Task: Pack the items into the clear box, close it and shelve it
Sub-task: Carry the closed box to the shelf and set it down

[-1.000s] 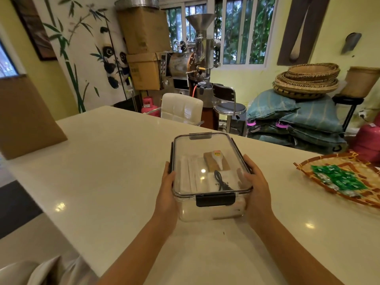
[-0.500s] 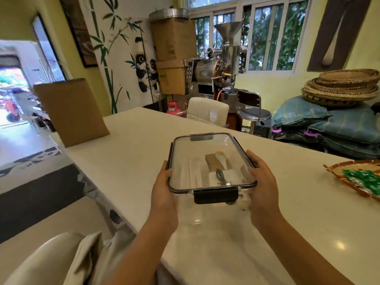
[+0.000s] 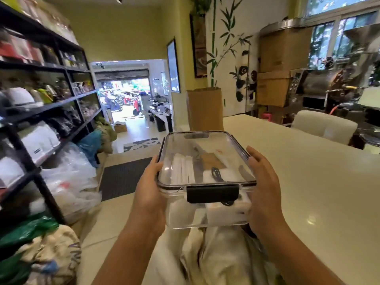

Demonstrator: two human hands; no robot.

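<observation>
Room: black shelving [image 3: 47, 103] at left, white counter [image 3: 308, 171] at right.
Clear box [image 3: 205, 182]: lid on, front latch down, held in the air beside the counter edge.
Left hand [image 3: 150, 194]: grips the box's left side.
Right hand [image 3: 265, 194]: grips the box's right side.

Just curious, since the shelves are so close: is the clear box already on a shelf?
No, the clear box is held in the air between the left hand and right hand, with the shelves off to the left.

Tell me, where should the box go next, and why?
Probably carry it left toward the black shelves. The clear box is already packed, its black latch down, and the left hand and right hand hold it off the table.
</observation>
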